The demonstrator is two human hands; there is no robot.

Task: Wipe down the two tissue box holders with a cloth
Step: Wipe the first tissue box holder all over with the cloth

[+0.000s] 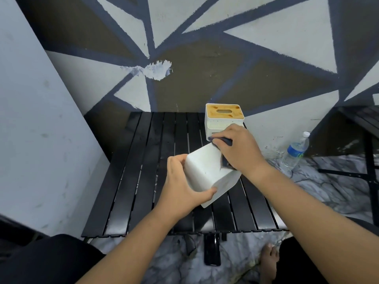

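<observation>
The table (143, 171) lies open on its left half, while the upright tissue box holder (217, 125) and the wall (205, 68) behind block its far right.

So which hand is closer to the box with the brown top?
Right. The right hand, holding the dark cloth, is just in front of the brown-topped box. The left hand is farther away, nearer the person, gripping the tilted white box.
</observation>
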